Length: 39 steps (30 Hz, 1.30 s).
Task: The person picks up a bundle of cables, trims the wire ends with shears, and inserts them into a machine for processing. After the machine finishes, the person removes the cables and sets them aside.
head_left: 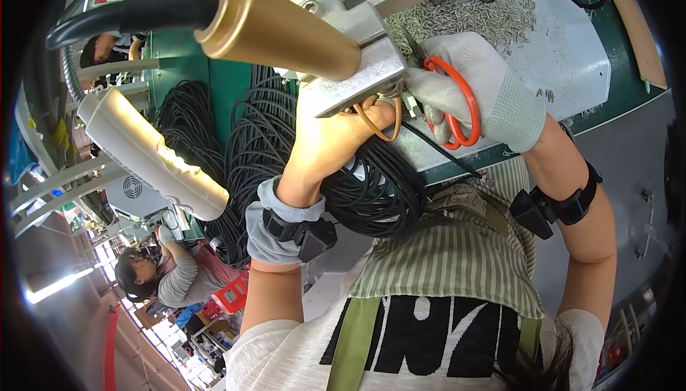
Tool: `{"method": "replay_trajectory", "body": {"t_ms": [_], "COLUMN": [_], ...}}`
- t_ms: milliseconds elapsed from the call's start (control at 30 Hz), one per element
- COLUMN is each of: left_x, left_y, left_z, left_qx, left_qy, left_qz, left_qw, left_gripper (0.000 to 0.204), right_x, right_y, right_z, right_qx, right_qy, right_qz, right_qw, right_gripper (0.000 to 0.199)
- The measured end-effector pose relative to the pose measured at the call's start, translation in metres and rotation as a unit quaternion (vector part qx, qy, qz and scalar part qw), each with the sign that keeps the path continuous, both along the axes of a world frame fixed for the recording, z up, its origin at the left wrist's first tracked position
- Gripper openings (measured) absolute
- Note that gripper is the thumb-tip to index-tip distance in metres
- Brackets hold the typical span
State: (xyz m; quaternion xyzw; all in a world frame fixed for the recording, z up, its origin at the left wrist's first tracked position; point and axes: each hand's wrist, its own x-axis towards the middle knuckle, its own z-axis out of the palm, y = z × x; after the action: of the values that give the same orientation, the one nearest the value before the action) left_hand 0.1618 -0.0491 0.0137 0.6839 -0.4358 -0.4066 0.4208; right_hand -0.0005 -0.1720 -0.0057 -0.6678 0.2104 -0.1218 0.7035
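My gloved right hand (477,80) is closed around red-handled scissors (471,98), its fingertips just beside a small plug (412,107) at the metal block's (361,85) right edge. A black cable (444,154) runs toward near right. My bare left hand (332,134) curls beneath the block; what its hidden fingertips pinch, I can't tell. I seem to be handling the plug end; the next move calls for a steady hold, blades clear.

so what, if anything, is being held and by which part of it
The right hand holds red-handled scissors by the handles; whether the left hand holds anything is unclear.
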Motion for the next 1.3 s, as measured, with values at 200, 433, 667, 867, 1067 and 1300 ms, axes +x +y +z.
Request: {"method": "replay_trajectory", "body": {"t_ms": [200, 433, 667, 867, 1067, 1300], "left_x": [-0.005, -0.004, -0.034, -0.067, -0.082, -0.086], "left_y": [-0.001, 0.005, 0.066, 0.072, 0.086, 0.087], "left_z": [0.005, 0.003, 0.017, 0.043, 0.033, 0.047], "left_qx": [0.030, -0.009, -0.051, 0.088, -0.042, 0.047], "left_qy": [-0.025, 0.035, 0.364, 0.188, 0.153, 0.238], "left_qz": [0.021, 0.029, 0.104, -0.077, -0.003, -0.037], "left_qw": [0.999, 0.999, 0.924, 0.975, 0.987, 0.969], "left_gripper": [0.017, 0.013, 0.012, 0.019, 0.028, 0.028], "right_x": [-0.001, -0.016, -0.089, -0.077, -0.092, -0.100], "right_y": [-0.001, 0.009, 0.039, 0.072, 0.080, 0.085], "right_z": [0.007, 0.018, 0.047, 0.080, 0.080, 0.067], "right_qx": [0.017, -0.052, -0.308, -0.230, -0.001, 0.042], "right_qy": [0.034, 0.023, 0.127, 0.069, 0.106, 0.054], "right_qz": [-0.007, -0.060, -0.129, -0.031, -0.074, -0.045], "right_qw": [0.999, 0.997, 0.934, 0.970, 0.992, 0.997], "right_gripper": [0.030, 0.023, 0.019, 0.018, 0.014, 0.009]}}
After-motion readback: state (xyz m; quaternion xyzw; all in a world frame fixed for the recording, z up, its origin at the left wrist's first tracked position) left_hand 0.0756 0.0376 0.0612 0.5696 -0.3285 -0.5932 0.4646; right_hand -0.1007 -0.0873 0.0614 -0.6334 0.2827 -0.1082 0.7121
